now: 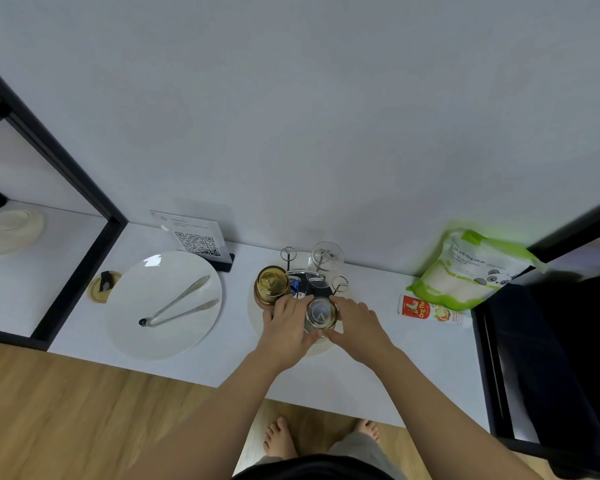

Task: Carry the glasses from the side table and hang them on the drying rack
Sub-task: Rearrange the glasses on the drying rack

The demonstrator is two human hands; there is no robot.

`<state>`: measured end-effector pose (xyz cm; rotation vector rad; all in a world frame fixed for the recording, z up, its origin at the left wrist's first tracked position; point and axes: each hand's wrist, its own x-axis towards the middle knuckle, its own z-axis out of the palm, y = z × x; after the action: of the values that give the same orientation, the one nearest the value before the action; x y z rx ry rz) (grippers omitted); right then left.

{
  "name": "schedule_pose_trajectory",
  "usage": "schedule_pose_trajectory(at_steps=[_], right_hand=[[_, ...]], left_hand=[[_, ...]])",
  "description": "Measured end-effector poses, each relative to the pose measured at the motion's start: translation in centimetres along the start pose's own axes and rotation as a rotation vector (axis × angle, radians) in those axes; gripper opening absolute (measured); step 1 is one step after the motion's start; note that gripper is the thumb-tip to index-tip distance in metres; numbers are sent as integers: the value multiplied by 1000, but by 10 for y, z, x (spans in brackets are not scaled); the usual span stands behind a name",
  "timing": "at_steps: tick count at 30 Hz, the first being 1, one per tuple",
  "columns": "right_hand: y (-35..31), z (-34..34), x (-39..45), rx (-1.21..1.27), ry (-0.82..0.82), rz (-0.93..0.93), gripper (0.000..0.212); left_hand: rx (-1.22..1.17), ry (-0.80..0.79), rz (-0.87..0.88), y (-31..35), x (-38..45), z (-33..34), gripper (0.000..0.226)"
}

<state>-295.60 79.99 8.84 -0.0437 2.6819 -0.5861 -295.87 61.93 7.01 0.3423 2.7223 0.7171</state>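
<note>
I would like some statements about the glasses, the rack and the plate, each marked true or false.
1. Both hands, left hand and right hand, are on the clear glass. True.
2. The amber glass lies on the white plate. False: it sits upside down on the drying rack.
3. Metal tongs lie on the white plate. True.
4. The green bag stands left of the rack. False: it stands to the right.
5. Every rack peg holds a glass. False: two looped pegs are bare.
</note>
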Motion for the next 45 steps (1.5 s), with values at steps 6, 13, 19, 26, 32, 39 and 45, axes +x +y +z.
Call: schedule_pose_trajectory(at_steps=[6, 13, 19, 26, 32, 39, 45], right_hand=[[-1, 2, -1, 14, 1, -1, 71], [-1, 2, -1, 17, -4, 3, 73], [-1, 2, -2, 14, -1, 2, 73], [-1, 1, -4, 18, 1, 8, 72], [-4, -4, -6, 29, -6, 11, 76], [-8, -24, -11, 80, 79, -6, 56], [-31, -48, 0, 163, 346, -162, 25]], left_hand=[[-6, 9, 8, -3, 0, 2, 69], [-21, 22, 14, -5, 1, 3, 70], [-13, 21, 14, -5, 0, 3, 70], [-22, 16, 14, -3, -1, 0, 68], [-64, -2, 20, -2, -1, -5, 76], [-195, 141, 53, -11, -13, -21, 69], [-269, 410, -51, -22, -22, -42, 53]])
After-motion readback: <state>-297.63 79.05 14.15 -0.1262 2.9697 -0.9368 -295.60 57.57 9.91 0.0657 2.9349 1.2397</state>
